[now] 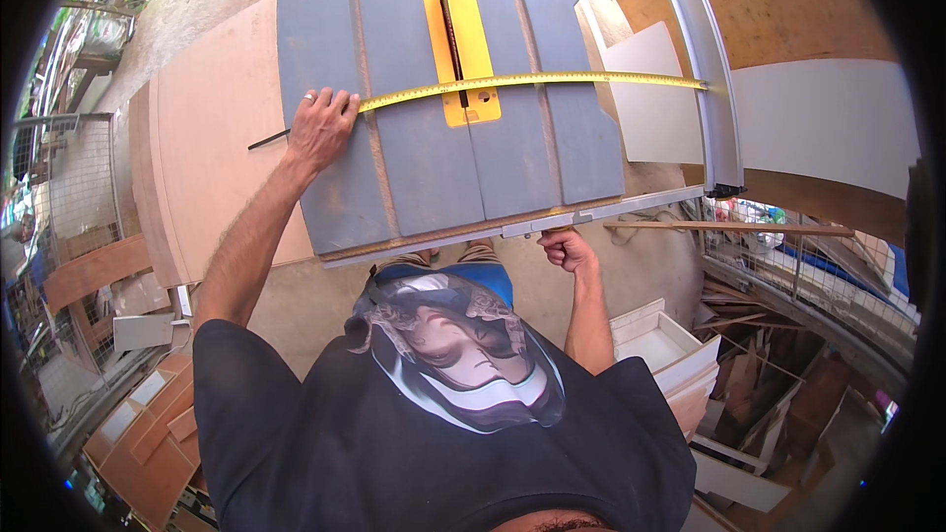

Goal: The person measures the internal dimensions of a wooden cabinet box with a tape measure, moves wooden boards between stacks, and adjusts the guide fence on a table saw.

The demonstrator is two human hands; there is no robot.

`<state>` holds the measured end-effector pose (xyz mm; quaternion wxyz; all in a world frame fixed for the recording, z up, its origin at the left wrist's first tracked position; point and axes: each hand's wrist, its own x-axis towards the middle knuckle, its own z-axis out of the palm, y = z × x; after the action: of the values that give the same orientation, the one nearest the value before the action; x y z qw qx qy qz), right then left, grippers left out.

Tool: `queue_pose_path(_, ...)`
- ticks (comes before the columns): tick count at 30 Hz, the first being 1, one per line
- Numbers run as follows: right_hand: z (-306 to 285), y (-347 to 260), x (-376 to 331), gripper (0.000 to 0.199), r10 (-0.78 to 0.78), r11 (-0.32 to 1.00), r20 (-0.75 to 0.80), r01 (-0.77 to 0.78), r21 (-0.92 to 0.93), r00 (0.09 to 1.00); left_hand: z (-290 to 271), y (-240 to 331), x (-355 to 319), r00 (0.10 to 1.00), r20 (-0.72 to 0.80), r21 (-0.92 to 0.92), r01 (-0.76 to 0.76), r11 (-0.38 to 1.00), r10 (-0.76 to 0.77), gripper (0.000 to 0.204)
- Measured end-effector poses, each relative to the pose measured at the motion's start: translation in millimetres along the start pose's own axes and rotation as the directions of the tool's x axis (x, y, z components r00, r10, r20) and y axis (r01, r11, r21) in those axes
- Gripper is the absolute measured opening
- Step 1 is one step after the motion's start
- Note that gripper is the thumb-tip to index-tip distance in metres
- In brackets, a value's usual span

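Observation:
A table saw with a grey top (424, 172) and a yellow blade insert (453, 39) stands in front of me. The dark blade shows edge-on in the insert's slot. My left hand (323, 128) is closed on the near-left end of a yellow tape measure (542, 79); no case shows. A thin black stick (268, 140) pokes out from beneath that hand. The blade of the tape crosses the top and its far end meets the metal fence (711, 79) at the right. My right hand (570, 250) is closed just below the front rail (591, 217); what its fingers grip is hidden.
A pale wooden board (212, 128) adjoins the saw's left side. White panels (828, 123) lie beyond the fence. A white drawer-like box (655, 343) stands at my lower right, near scrap wood (734, 300). Cut boards (148, 443) are stacked at lower left.

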<state>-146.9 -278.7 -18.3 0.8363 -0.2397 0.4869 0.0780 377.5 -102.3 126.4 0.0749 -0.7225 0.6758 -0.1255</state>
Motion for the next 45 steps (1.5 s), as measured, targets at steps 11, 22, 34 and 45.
queue_pose_path(11,68.1,39.2,8.4,0.044,-0.789,0.578,-0.534,0.073,-0.813,0.304,0.3,-1.4,-1.8,0.999,0.034,0.007,0.041,0.999,-0.041,0.035)
queue_pose_path(22,82.2,17.9,-6.1,0.047,-0.706,0.609,-0.593,-0.095,-0.788,0.389,2.2,0.4,-0.5,0.992,0.097,-0.014,0.084,0.996,-0.082,0.038)
queue_pose_path(34,65.0,27.5,7.0,0.034,-0.762,0.576,-0.545,-0.019,-0.817,0.349,-4.0,-0.2,2.0,0.997,0.055,0.007,0.056,0.998,-0.056,0.038)
queue_pose_path(45,60.5,32.2,13.6,0.031,-0.763,0.583,-0.547,0.001,-0.812,0.344,-0.7,1.1,2.3,0.996,0.076,0.019,0.05,0.999,-0.051,0.036)
